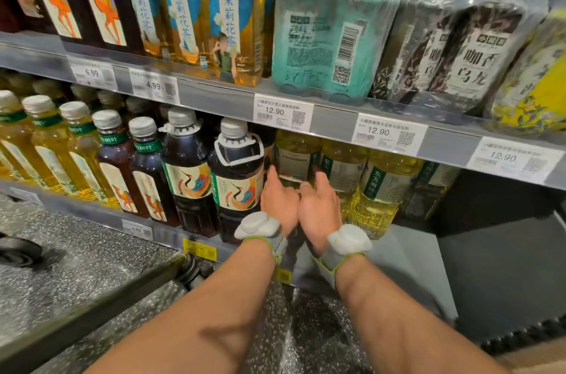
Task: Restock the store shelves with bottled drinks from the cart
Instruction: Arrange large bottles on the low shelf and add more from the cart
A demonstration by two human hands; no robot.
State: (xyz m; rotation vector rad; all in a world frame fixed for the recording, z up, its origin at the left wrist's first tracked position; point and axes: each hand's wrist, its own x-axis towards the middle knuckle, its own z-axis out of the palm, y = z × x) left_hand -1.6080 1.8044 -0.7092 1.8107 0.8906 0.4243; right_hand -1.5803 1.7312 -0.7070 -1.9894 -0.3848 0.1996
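Looks like the placing step. Left grip (278,199) and right grip (320,205) are both loose, fingers out against the pale tea bottle (295,159) on the lower shelf (398,251), beside a dark crane-label bottle (237,180). Next move, I'd guess, is to nudge it square and then fetch another.

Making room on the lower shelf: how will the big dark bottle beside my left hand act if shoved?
The dark bottle looks full to the neck, so likely heavy. Tall and upright, it may tip if pushed high; low pushes should slide it. Smooth plastic could be slippery.
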